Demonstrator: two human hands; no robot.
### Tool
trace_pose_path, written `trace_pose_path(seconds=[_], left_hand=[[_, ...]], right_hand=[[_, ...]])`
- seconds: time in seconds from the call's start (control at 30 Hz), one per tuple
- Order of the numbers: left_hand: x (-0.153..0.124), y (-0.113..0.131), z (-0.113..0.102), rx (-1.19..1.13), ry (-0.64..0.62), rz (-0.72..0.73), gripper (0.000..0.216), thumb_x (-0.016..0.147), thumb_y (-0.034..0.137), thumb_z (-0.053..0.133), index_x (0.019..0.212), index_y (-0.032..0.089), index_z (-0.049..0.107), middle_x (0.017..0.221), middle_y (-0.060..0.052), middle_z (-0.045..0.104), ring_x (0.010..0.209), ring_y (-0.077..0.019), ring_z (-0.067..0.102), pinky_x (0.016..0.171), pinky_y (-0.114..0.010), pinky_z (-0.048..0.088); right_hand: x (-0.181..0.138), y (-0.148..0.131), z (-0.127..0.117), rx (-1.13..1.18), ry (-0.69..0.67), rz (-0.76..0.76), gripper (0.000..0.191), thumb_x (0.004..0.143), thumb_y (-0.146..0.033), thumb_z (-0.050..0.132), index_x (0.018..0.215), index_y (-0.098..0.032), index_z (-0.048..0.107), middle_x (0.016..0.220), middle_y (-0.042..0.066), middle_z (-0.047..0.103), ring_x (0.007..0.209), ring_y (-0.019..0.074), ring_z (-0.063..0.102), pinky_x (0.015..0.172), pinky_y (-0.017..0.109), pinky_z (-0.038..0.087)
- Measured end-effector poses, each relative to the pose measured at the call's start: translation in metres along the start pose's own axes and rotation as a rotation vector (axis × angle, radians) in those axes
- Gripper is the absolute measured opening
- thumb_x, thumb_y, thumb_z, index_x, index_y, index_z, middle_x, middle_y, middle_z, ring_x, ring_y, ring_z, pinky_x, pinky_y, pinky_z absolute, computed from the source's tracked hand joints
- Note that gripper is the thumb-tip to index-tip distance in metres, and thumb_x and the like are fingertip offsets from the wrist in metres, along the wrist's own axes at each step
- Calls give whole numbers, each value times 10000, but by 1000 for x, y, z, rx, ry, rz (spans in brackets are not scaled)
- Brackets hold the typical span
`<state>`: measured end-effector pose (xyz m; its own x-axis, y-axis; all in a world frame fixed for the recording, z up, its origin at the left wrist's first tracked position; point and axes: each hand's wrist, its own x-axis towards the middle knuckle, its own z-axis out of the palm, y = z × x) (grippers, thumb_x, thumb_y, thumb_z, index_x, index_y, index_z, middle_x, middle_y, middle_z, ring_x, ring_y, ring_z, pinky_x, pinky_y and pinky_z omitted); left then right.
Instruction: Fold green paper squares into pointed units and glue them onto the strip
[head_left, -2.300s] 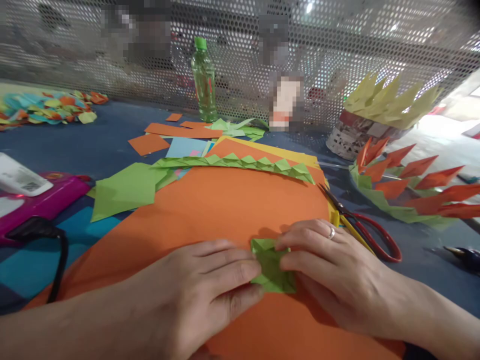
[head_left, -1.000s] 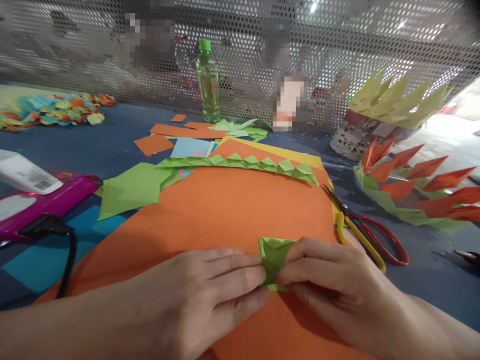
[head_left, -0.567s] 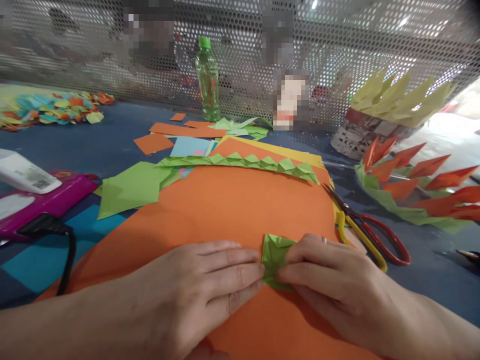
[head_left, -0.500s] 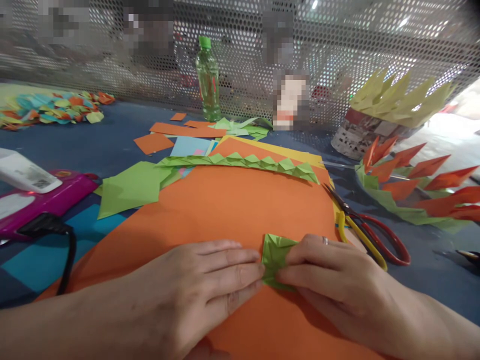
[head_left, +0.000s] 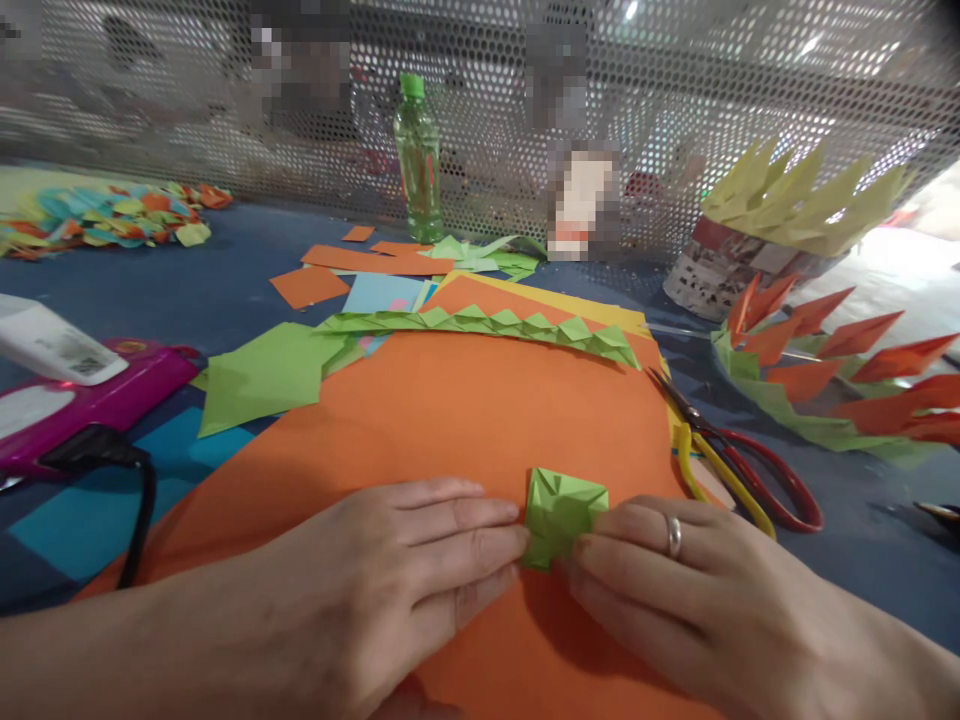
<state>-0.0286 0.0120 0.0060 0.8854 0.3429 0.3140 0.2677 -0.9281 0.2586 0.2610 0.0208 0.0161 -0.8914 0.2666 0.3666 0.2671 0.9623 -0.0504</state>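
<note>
A small green folded paper square (head_left: 564,512) with creases across its face lies on a large orange paper sheet (head_left: 450,420). My left hand (head_left: 420,560) rests flat and open, its fingertips touching the square's left edge. At the lower right corner of the square, my right hand (head_left: 675,580) has its fingers bent and pressed together on the paper; a ring shows on one finger. Beyond both hands, a green folded paper strip (head_left: 487,322) with a row of points stretches across the orange sheet.
Scissors (head_left: 720,440) with red and yellow handles lie at right, by an orange and green paper crown (head_left: 810,390). Behind it stands a yellow-spiked roll (head_left: 780,230). A green bottle (head_left: 418,170) is at the back. Green sheets (head_left: 262,375) and a magenta device (head_left: 112,395) with a black cord lie left.
My right hand has slid down and slightly right over the green paper square, uncovering its upper right corner. The left hand stays in place.
</note>
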Motion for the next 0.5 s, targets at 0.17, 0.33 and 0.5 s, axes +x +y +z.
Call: trace_pose_path(seconds=[0.17,0.33,0.5], left_hand=[[0,-1,1,14,5,6,513,1049,417,540,1433,77,533,1507,-139,548,1424,-254,487,1265,-381,268],[0,0,0,35,12,5,493,1063,433,517,1412,86,551,1510,-107,552,1421,-232,488,1277,-344,223],[-1,0,1,49,7,-9,509,1052,436,541,1428,92,538,1509,-102,554,1407,-232,505,1278,-352,226]], right_hand=[[4,-4,-3,-8,-4,-20,356,1001,-19,416,901,-119,743,861,69,761,764,192,690,723,331,603],[1,-4,-3,10,0,-23,335,999,-15,431,898,-107,738,859,71,758,765,187,697,749,324,613],[-2,-4,-3,14,11,-3,305,994,-8,456,913,-108,733,888,72,763,756,176,697,719,304,598]])
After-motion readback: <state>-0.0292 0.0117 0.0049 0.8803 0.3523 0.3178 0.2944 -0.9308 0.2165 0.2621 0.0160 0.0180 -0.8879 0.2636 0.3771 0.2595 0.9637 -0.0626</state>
